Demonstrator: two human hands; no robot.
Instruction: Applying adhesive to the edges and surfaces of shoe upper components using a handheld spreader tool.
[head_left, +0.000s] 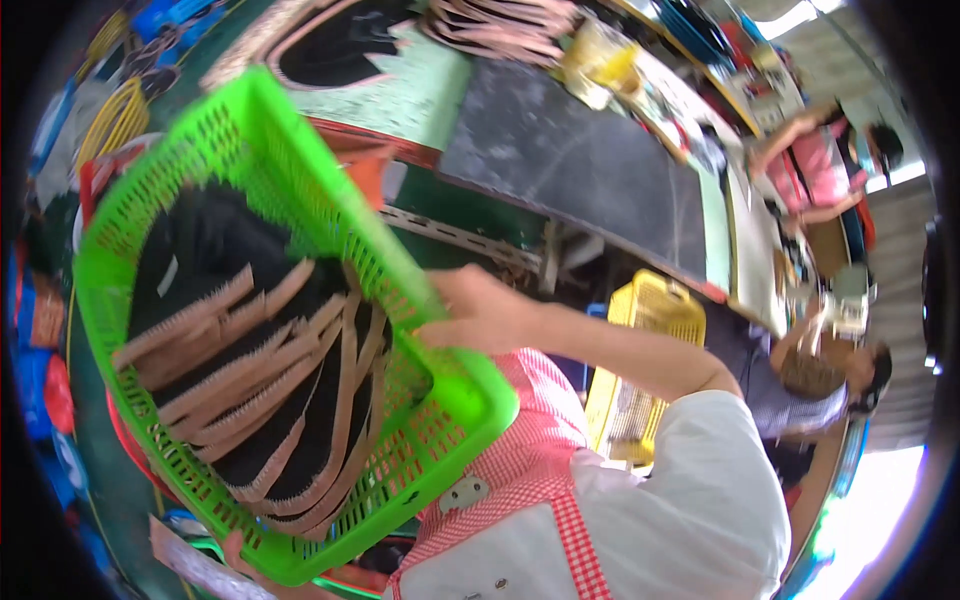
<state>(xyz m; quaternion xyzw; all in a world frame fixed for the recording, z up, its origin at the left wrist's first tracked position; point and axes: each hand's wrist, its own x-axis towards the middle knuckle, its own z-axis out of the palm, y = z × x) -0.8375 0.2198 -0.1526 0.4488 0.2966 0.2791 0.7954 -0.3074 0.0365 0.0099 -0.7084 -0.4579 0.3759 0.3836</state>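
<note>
Hands on green basket

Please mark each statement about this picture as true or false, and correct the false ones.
1. The basket is green. True.
2. The basket holds black pieces with tan strips. True.
3. The right hand rests on the dark table. False: it grips the basket's rim, apart from the table.
4. The crate under the table is blue. False: it is yellow.
5. The left hand is at the basket's lower edge. True, though only some fingers show there.
6. The basket lies flat and level. False: it is tilted, lifted between the hands.
</note>
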